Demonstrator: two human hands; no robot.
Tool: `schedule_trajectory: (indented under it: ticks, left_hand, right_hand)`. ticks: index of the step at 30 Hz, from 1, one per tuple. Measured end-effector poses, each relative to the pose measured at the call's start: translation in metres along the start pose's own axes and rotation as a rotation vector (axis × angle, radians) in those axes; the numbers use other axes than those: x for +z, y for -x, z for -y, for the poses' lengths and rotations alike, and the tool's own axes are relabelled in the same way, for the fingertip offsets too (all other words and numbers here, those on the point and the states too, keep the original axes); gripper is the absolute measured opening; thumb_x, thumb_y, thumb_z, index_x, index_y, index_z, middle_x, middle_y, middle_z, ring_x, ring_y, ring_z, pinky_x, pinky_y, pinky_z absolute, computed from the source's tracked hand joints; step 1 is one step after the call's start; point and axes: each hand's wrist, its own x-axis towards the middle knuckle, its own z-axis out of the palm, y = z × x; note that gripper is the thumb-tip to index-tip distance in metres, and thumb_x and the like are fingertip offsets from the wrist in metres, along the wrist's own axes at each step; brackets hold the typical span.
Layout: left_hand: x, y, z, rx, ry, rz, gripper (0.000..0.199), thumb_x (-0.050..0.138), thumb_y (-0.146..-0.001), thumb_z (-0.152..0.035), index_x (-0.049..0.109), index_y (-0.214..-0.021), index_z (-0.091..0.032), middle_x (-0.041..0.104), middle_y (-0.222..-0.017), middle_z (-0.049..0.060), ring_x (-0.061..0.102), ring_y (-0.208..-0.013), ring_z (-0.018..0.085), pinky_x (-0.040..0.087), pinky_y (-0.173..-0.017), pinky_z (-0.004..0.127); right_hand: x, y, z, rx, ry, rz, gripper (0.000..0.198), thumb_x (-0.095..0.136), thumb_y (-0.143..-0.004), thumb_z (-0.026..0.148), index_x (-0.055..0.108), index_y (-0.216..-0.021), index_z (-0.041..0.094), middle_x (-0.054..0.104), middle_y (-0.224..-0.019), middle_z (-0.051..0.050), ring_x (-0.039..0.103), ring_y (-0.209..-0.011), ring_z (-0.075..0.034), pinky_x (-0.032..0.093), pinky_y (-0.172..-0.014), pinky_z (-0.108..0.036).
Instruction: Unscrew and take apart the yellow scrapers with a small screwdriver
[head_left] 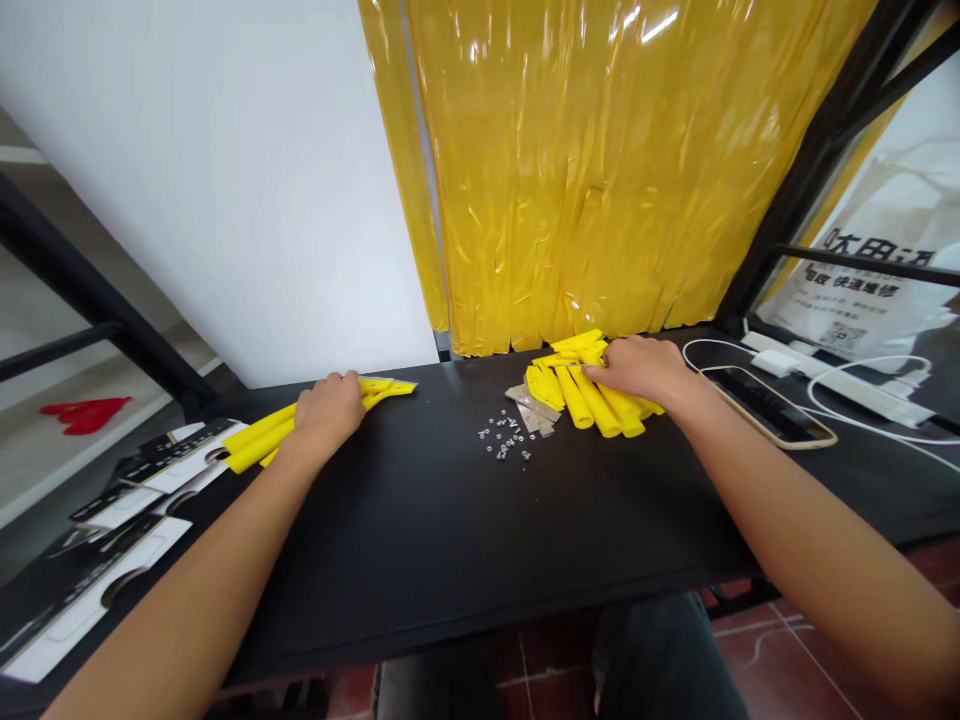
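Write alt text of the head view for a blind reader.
The left hand is on yellow tubular pieces, the right hand on a yellow pile, at a black table. Small bits lie between; a phone lies right, black-and-white packaging left.

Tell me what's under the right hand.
Under the right hand lies a pile of yellow pieces, their tube-like ends sticking out in front. The hand covers part of the pile; what lies there can't be seen.

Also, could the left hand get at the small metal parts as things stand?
Probably yes: past the yellow tubes in the left hand, only tabletop shows before the metal parts.
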Motion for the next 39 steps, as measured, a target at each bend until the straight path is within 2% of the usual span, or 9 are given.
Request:
schedule_trajectory:
  ticks: [8, 15, 18, 21, 23, 26, 30, 34, 39]
  left_hand:
    - [-0.009, 0.007, -0.004, 0.001, 0.003, -0.056, 0.033, 0.046, -0.090, -0.020, 0.056, -0.120, -0.008, 0.061, -0.111, 0.026, 0.064, -0.095, 0.038, 0.049, -0.078, 0.047]
    - [-0.035, 0.019, -0.021, 0.082, 0.009, -0.391, 0.042, 0.043, -0.090, -0.013, 0.050, -0.131, -0.008, 0.055, -0.111, 0.024, 0.057, -0.102, 0.037, 0.052, -0.073, 0.043]
    - [-0.045, 0.025, -0.032, 0.166, 0.085, -0.496, 0.043, 0.041, -0.093, -0.012, 0.048, -0.135, -0.012, 0.053, -0.115, 0.021, 0.055, -0.105, 0.034, 0.052, -0.075, 0.041]
    - [-0.051, 0.031, -0.043, 0.218, 0.347, -0.523, 0.040, 0.039, -0.097, -0.016, 0.048, -0.136, -0.016, 0.054, -0.113, 0.016, 0.057, -0.099, 0.030, 0.051, -0.079, 0.042]
    - [-0.053, 0.034, -0.050, 0.226, 0.620, -0.432, 0.031, 0.036, -0.100, -0.024, 0.055, -0.123, -0.017, 0.058, -0.101, 0.012, 0.059, -0.091, 0.026, 0.051, -0.077, 0.041]
    - [-0.052, 0.037, -0.061, 0.171, 1.139, -0.050, 0.032, 0.035, -0.102, -0.039, 0.059, -0.096, -0.019, 0.061, -0.084, 0.008, 0.059, -0.071, 0.019, 0.050, -0.062, 0.036]
    - [-0.045, 0.040, -0.071, 0.106, 1.574, 0.354, 0.039, 0.046, -0.098, -0.055, 0.059, -0.089, -0.019, 0.062, -0.080, 0.008, 0.053, -0.058, 0.014, 0.037, -0.045, 0.028]
    - [-0.039, 0.042, -0.075, 0.102, 1.658, 0.475, 0.029, 0.063, -0.091, -0.048, 0.059, -0.086, -0.020, 0.061, -0.076, 0.005, 0.047, -0.053, 0.010, 0.028, -0.042, 0.025]
    - [-0.041, 0.045, -0.078, 0.162, 1.599, 0.469, 0.024, 0.064, -0.088, -0.040, 0.057, -0.077, -0.019, 0.062, -0.070, 0.006, 0.043, -0.050, 0.010, 0.028, -0.043, 0.026]
  right_hand:
    - [0.004, 0.004, 0.013, 0.003, -0.018, -0.041, 0.055, 0.049, -0.090, 0.057, 0.065, -0.114, 0.010, 0.072, -0.106, -0.023, 0.069, -0.099, -0.037, 0.047, -0.075, -0.040]
    - [-0.003, 0.008, 0.013, 0.022, -0.139, -0.203, 0.070, 0.044, -0.090, 0.072, 0.057, -0.123, 0.012, 0.072, -0.102, -0.021, 0.068, -0.095, -0.037, 0.047, -0.077, -0.043]
    - [-0.010, 0.015, 0.023, -0.144, -0.383, -0.378, 0.053, 0.043, -0.096, 0.062, 0.060, -0.117, 0.016, 0.070, -0.109, -0.017, 0.066, -0.097, -0.031, 0.047, -0.082, -0.040]
    - [-0.014, 0.025, 0.039, -0.363, -0.639, -0.523, 0.043, 0.033, -0.104, 0.046, 0.065, -0.107, 0.018, 0.070, -0.106, -0.013, 0.065, -0.099, -0.026, 0.047, -0.088, -0.037]
    - [-0.014, 0.034, 0.050, -0.464, -0.723, -0.498, 0.040, 0.033, -0.104, 0.043, 0.066, -0.108, 0.019, 0.072, -0.106, -0.011, 0.066, -0.099, -0.025, 0.047, -0.089, -0.035]
    - [-0.011, 0.046, 0.063, -0.512, -0.727, -0.350, 0.038, 0.037, -0.104, 0.045, 0.067, -0.113, 0.024, 0.074, -0.105, -0.006, 0.068, -0.095, -0.024, 0.047, -0.085, -0.034]
    - [-0.009, 0.057, 0.071, -0.494, -0.775, -0.326, 0.040, 0.031, -0.105, 0.043, 0.063, -0.117, 0.023, 0.073, -0.103, -0.007, 0.068, -0.092, -0.023, 0.046, -0.080, -0.034]
    - [-0.009, 0.058, 0.074, -0.507, -0.902, -0.331, 0.026, 0.044, -0.101, 0.039, 0.056, -0.118, 0.023, 0.070, -0.089, -0.004, 0.064, -0.077, -0.020, 0.045, -0.070, -0.031]
    - [-0.007, 0.059, 0.077, -0.506, -1.020, -0.344, 0.018, 0.053, -0.097, 0.038, 0.057, -0.106, 0.023, 0.069, -0.089, -0.003, 0.063, -0.078, -0.019, 0.046, -0.072, -0.031]
